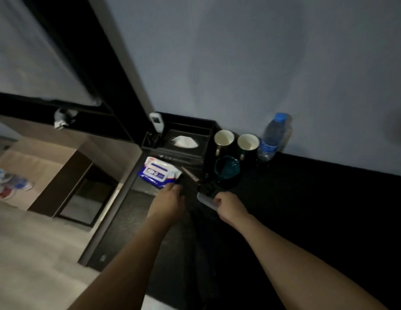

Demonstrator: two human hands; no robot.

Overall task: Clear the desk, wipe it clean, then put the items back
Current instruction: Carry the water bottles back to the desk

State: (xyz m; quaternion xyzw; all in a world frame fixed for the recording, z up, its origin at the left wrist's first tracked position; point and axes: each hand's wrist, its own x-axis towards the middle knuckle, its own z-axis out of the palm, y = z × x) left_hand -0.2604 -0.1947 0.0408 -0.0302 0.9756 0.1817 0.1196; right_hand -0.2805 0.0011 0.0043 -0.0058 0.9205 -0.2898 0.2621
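Wet-wipe pack (158, 173) lies at the dark desk's (307, 198) left end, the left hand (170, 201) reaching to its near corner, fingers curled over something dark; what they hold cannot be told. Beside it, the right hand (228, 205) grips a pale slim object (206, 201). Behind stand a tissue box (186, 142), two mugs (224, 138), a teal cup (227, 167) and a water bottle (274, 136).

The room was dim, the black tabletop (307, 209) nearly swallowing detail. A soft, bluish light lay on the wall (262, 63), with faint broad shadows across it. The whole view was soft and slightly smeared. Straight lines leaned and bowed toward the edges. The white tissue (184, 141) showed brightest.
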